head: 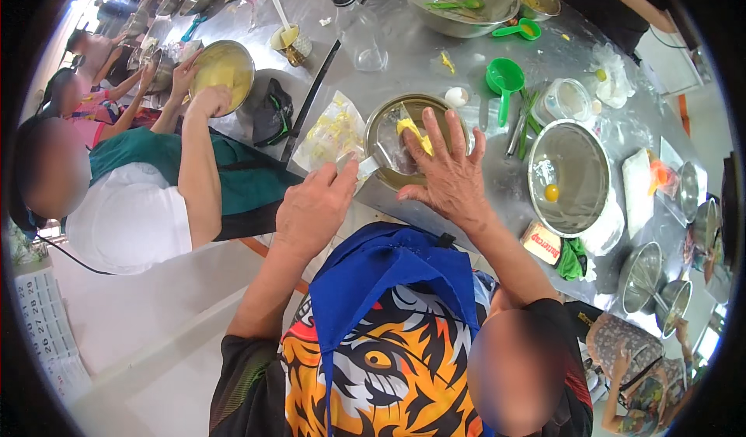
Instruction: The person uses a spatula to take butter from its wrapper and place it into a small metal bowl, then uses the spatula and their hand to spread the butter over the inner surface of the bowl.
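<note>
My left hand (317,204) is closed around the pale handle (368,167) of a utensil, whose clear flat or cup-like end (391,145) lies over a round metal bowl (373,116). Its exact kind is hard to tell. Over the same bowl my right hand (453,175) is spread, index finger against a yellow lump (415,136) that looks like butter or margarine. Part of the bowl is hidden under this hand. To the left lies a paper wrapper (329,134) smeared yellow. A white eggshell (456,97) rests just beyond the bowl's rim.
On the steel table are a green measuring cup (505,77), a clear bottle (361,38), a bowl with an egg yolk (574,163), a Buttercup pack (541,242) and a large bowl (457,20). At left, a co-worker (134,204) works over a yellow-filled bowl (224,70).
</note>
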The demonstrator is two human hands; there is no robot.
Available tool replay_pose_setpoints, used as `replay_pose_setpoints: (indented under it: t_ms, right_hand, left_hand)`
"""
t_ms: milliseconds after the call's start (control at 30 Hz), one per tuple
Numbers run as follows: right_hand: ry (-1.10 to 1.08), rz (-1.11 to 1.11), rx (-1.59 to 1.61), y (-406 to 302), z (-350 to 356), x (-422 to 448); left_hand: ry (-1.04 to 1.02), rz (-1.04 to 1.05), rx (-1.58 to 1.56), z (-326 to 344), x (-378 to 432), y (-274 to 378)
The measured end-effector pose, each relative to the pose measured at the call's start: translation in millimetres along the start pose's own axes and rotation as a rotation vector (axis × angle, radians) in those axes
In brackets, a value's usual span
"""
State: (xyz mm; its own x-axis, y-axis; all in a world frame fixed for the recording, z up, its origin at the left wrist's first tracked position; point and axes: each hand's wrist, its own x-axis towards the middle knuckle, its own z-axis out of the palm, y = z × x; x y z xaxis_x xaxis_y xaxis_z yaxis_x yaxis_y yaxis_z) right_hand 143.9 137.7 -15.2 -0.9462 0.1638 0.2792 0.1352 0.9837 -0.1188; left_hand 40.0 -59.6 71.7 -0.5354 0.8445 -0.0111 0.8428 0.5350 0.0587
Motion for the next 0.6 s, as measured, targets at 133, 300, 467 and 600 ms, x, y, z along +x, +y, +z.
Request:
replay_pose_setpoints:
  t_ms: [133, 300, 467, 600]
  right_hand:
    - [0.009, 0.026, -0.021, 6, 1, 1]
    - [0.016, 0.058, 0.049, 11, 8, -1]
    - [-0.104, 0.05, 0.009, 24, 24, -4]
    - [-0.11, 0.032, 0.147, 32, 13, 2]
  left_hand:
    - [0.009, -0.017, -0.045, -3, -2, 1]
    - [0.019, -0.078, -0.049, 1, -4, -1]
    - [-0.005, -0.165, -0.139, -5, -2, -8]
    - [0.034, -0.282, -0.286, 6, -9, -9]
